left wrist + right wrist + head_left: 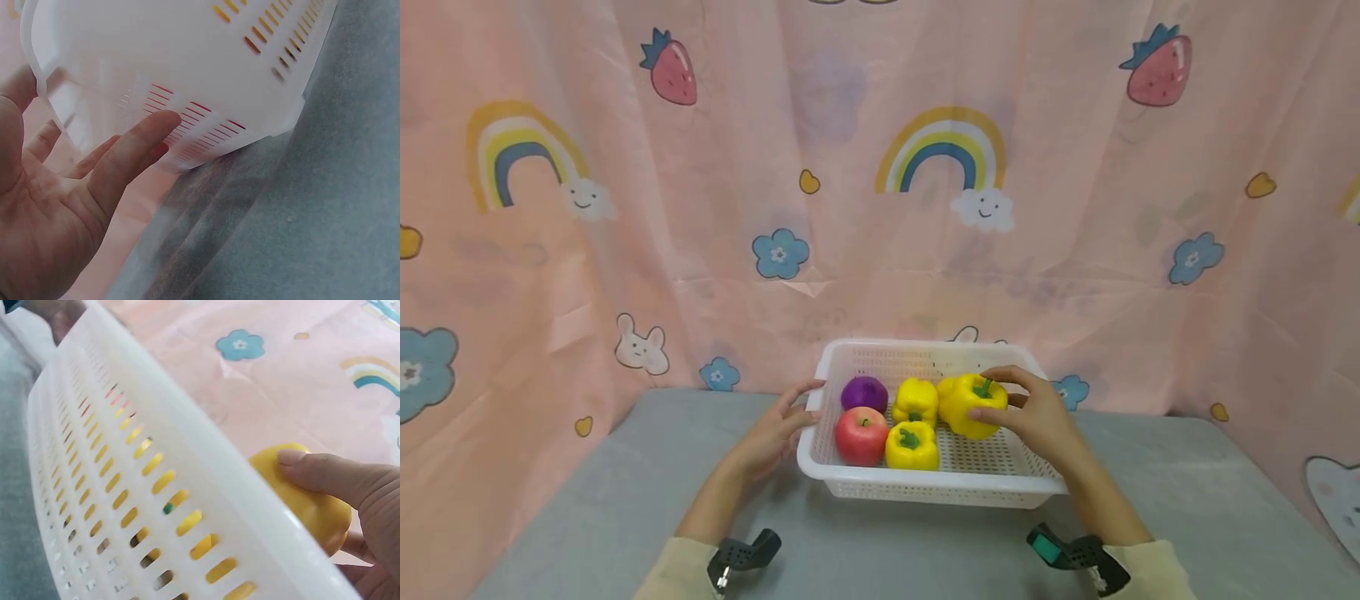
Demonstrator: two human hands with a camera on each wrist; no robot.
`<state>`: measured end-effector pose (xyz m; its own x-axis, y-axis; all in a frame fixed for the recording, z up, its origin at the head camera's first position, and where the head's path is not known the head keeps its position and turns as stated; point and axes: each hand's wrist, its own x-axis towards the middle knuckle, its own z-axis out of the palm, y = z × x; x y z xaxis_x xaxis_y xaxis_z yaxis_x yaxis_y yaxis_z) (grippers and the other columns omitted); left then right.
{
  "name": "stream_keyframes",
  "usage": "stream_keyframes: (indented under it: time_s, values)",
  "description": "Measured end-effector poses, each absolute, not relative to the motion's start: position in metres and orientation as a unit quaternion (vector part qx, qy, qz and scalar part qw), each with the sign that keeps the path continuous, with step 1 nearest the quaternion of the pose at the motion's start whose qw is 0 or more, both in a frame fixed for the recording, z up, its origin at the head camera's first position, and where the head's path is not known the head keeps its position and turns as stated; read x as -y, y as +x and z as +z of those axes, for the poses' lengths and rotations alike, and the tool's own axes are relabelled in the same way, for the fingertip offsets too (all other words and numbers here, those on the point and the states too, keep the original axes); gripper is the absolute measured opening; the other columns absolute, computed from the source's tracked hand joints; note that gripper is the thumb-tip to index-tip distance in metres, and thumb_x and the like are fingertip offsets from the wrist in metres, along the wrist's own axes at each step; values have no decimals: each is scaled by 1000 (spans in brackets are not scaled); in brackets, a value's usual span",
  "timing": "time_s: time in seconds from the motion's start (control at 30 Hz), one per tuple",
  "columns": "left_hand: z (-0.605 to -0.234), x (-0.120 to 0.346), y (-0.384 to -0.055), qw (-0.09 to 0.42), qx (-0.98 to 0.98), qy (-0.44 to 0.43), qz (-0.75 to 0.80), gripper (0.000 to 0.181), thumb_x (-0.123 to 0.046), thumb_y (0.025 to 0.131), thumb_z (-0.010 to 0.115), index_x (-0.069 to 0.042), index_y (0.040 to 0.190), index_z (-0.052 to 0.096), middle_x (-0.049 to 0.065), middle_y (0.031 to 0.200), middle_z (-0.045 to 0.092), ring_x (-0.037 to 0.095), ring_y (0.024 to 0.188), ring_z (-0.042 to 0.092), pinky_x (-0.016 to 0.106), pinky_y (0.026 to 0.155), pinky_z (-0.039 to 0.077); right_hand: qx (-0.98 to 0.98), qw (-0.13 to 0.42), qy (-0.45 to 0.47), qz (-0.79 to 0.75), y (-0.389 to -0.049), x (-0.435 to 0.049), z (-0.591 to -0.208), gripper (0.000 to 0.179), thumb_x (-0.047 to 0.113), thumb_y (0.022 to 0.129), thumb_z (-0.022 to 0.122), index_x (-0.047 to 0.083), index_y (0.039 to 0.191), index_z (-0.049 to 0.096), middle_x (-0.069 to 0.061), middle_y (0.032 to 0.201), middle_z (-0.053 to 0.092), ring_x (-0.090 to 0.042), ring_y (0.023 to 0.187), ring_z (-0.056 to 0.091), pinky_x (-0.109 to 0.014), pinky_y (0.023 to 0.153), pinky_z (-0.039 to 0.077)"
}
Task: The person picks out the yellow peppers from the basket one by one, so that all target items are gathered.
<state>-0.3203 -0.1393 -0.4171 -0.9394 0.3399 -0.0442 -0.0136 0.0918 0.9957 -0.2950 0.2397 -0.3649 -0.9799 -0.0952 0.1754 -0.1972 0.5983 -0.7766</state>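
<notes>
A white plastic basket (925, 481) with slotted walls stands on the grey table. My right hand (1037, 412) holds a yellow bell pepper (976, 408) by its sides, thumb in front, over the right half of the basket. In the right wrist view the pepper (306, 494) shows beyond the rim. My left hand (767, 437) touches the basket's left side with spread fingers; in the left wrist view a fingertip (167, 122) rests against the outer wall. Inside lie a red apple (861, 436), a purple onion-like vegetable (864, 394) and more yellow bell peppers (912, 447).
Grey cloth covers the table (865, 550). A pink curtain (850, 292) with rainbows, strawberries and flowers hangs close behind the basket. Each wrist wears a dark strap-on device (743, 552).
</notes>
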Motion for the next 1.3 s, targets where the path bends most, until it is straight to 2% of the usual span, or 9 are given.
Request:
stream_keyframes:
  time_s: [0.2,0.47,0.6,0.7,0.77,0.97,1.17,1.3]
  values:
    - [-419,134,-322,134,-727,111,665,58,-23,101,57,-26,154,33,20,156,43,36,133,56,51,100,57,875,92,97,465,-291,-248,-362,69,38,85,81,15,143,52,-18,148,51,-46,125,60,-47,93,61]
    - [-422,131,-321,125,-726,108,668,57,-22,100,57,-24,153,35,21,155,45,36,130,59,52,98,57,858,112,122,486,-282,-257,-345,57,32,88,78,13,137,54,-14,145,53,-38,124,63,-21,85,60]
    - [-422,131,-321,121,-727,104,667,57,-22,100,58,-26,152,36,20,154,45,36,131,58,51,98,58,857,151,134,475,-278,-265,-335,52,28,89,78,13,134,57,-11,141,57,-16,112,69,-16,82,59]
    - [-421,131,-321,122,-725,109,669,58,-22,100,57,-25,154,34,22,154,45,35,130,58,50,99,57,852,176,136,473,-277,-273,-331,51,24,89,78,12,134,58,-9,139,58,3,103,66,-13,80,58]
    - [-421,132,-321,123,-723,113,670,59,-22,101,56,-23,155,32,23,153,44,34,129,59,49,99,58,851,183,132,475,-276,-278,-329,52,24,89,78,12,135,57,-6,138,58,9,100,64,-12,80,57]
    - [-418,137,-321,122,-721,117,672,58,-18,101,53,-20,155,31,26,153,43,36,127,60,50,98,58,854,187,115,472,-277,-288,-327,55,28,89,78,14,138,57,-1,139,56,11,100,64,-9,81,55]
    - [-418,139,-320,119,-726,108,669,58,-20,101,54,-23,154,32,23,156,41,42,134,55,52,99,57,852,201,111,470,-278,-297,-328,54,24,89,78,12,138,58,3,137,57,12,99,63,-8,80,54]
    - [-419,139,-321,118,-726,104,669,58,-22,101,55,-25,154,33,21,156,41,41,135,54,51,99,57,848,214,109,473,-278,-301,-330,52,22,89,78,10,136,58,9,132,58,14,97,63,-7,80,54]
